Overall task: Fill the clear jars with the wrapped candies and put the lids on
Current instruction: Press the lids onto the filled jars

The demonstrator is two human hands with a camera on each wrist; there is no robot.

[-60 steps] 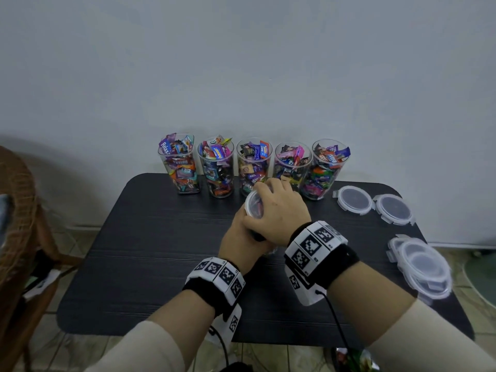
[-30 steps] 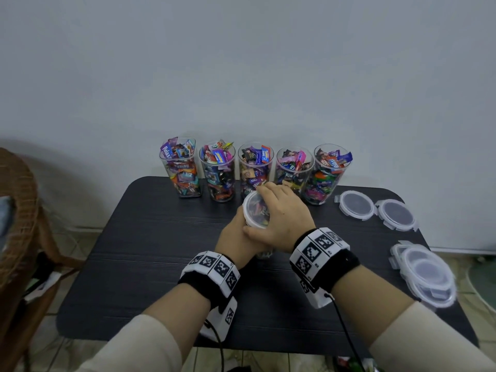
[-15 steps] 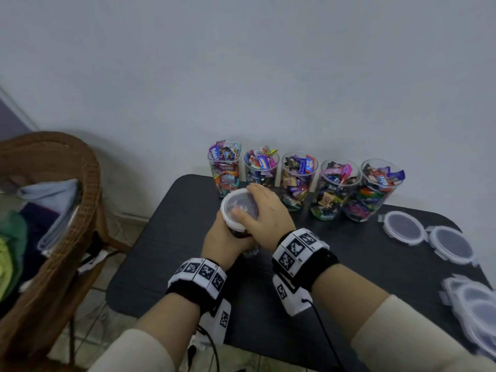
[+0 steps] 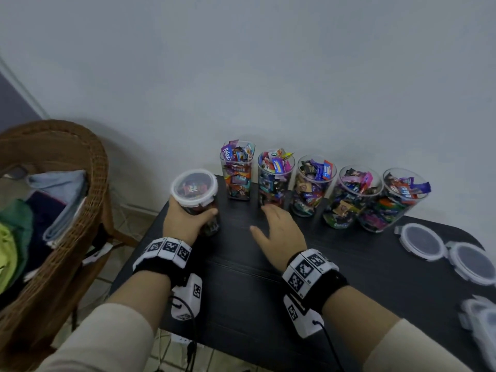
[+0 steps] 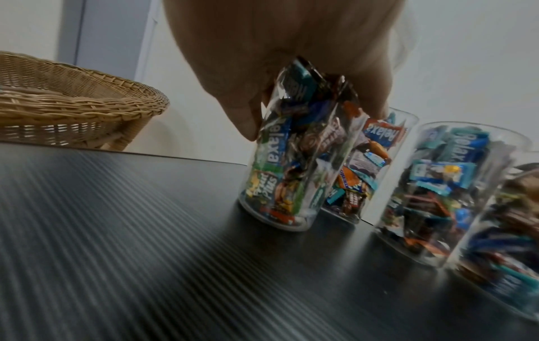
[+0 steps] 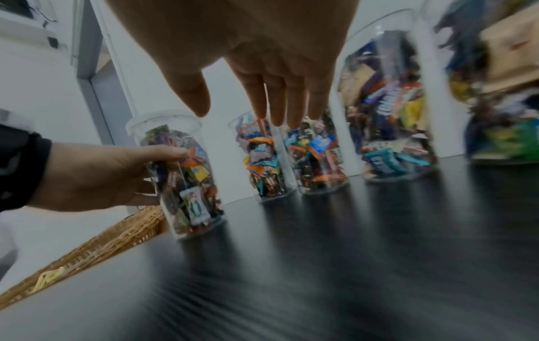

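Note:
A clear jar full of wrapped candies with a clear lid (image 4: 193, 188) on it stands at the left end of the back row, its base low at the black table (image 4: 241, 291). My left hand (image 4: 185, 224) grips this lidded jar (image 5: 291, 161) round its side, as the right wrist view also shows the lidded jar (image 6: 183, 175). My right hand (image 4: 271, 224) hovers open over the table, fingers spread, just in front of the second open jar (image 4: 275, 178). Several open jars heaped with candies line the wall, from the leftmost (image 4: 237, 170) to the rightmost (image 4: 394, 202).
Two loose lids (image 4: 422, 241) (image 4: 472, 263) lie at the table's right, and a stack of lids (image 4: 480, 318) sits at the right edge. A wicker chair (image 4: 80, 210) holding folded cloth stands just left of the table. The wall runs right behind the jars.
The lidded jar has moved from the table's middle to the left end of the row in my left hand. My right hand has let go of its lid and opened.

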